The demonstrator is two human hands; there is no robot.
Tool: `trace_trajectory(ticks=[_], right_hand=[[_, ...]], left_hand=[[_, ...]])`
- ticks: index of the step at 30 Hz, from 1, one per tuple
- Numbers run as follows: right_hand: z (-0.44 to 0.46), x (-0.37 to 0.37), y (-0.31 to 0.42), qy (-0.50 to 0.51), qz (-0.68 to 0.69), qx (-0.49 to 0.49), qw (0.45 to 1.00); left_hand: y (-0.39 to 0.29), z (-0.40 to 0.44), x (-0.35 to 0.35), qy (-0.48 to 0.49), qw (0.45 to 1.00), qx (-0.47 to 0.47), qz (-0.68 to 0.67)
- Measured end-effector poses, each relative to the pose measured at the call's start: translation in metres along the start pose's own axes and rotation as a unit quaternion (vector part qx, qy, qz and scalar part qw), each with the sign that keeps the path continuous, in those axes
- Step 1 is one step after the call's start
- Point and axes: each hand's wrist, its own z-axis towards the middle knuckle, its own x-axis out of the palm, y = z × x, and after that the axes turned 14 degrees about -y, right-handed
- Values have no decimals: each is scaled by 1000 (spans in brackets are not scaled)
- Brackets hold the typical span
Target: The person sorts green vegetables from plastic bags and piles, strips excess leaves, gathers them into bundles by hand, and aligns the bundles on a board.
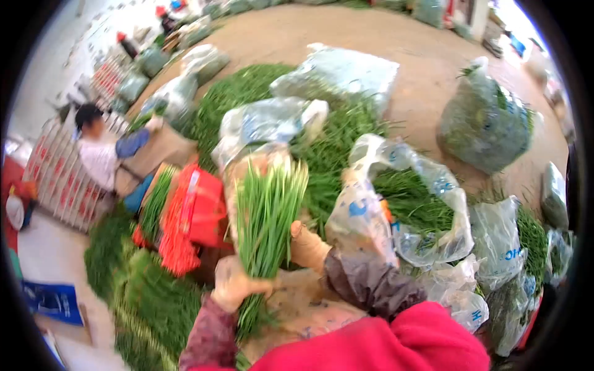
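A thick bundle of long green chives (266,213) stands nearly upright before me, its pale cut ends at the top. My left hand (232,284) is closed around its lower part, the thumb lying across the stalks. Against the bundle's right side is my right hand (309,248), its thumb raised; the other fingers are hidden, so I cannot tell whether they grip. Below the hands lies a brownish plastic-covered surface (309,297). To the left, bright red ties (179,238) hang beside a red block-shaped thing (207,207) and another bunch of chives (158,198).
Loose greens (154,294) are heaped at my left, and another pile (235,93) lies ahead. An open plastic bag of greens (455,238) stands at right, a full bag (486,123) beyond it. A co-worker (102,148) sits at left near a barred rack (55,176).
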Motion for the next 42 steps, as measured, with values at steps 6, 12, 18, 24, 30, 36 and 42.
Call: trace_trajectory(ticks=[6, 12, 18, 24, 30, 36, 42], right_hand=[[10, -70, 13, -225, 117, 8, 967], [31, -107, 15, -240, 33, 122, 962], [33, -216, 71, 19, 198, 96, 975], [14, 56, 54, 122, -596, 38, 793], [-15, 104, -1, 400, -768, -63, 496], [-23, 6, 29, 297, -834, 87, 457], [-21, -22, 46, 243, -813, 213, 484]], left_hand=[[-20, -13, 7, -99, 888, 384, 233], [13, 26, 5, -66, 966, 174, 179], [24, 32, -4, -55, 980, 111, 157], [26, 31, -8, -51, 984, 81, 151], [33, 23, -11, -51, 986, 65, 148], [45, 12, -18, -59, 987, 44, 141], [56, 0, -24, -62, 988, 24, 140]])
